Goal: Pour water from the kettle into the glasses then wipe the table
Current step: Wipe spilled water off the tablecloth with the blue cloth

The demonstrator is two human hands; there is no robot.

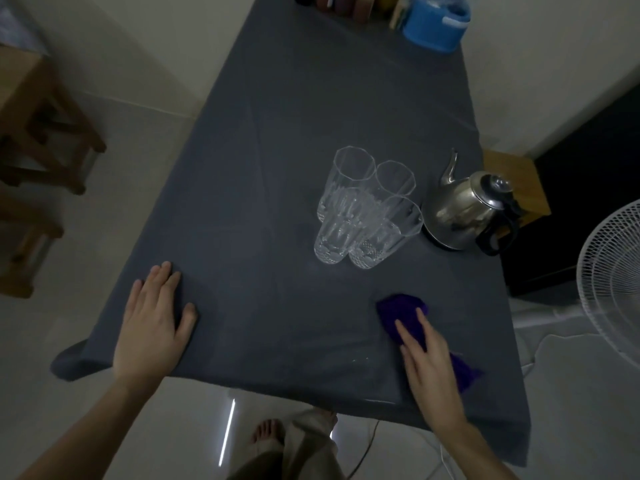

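Observation:
Several clear faceted glasses (363, 209) stand clustered right of the table's middle. A steel kettle (465, 211) with a black handle sits just to their right, spout pointing away from me. A purple cloth (401, 313) lies on the dark grey tablecloth (277, 133) near the front right. My right hand (431, 362) presses flat on the cloth, fingers extended, covering its middle part. My left hand (154, 323) lies flat and open on the tablecloth at the front left corner, holding nothing.
A blue container (436, 22) and several jars stand at the far end of the table. A white fan (613, 285) is at the right, wooden stools (38, 133) on the left, a wooden block (519, 181) behind the kettle. My bare foot (270, 434) shows below the table edge.

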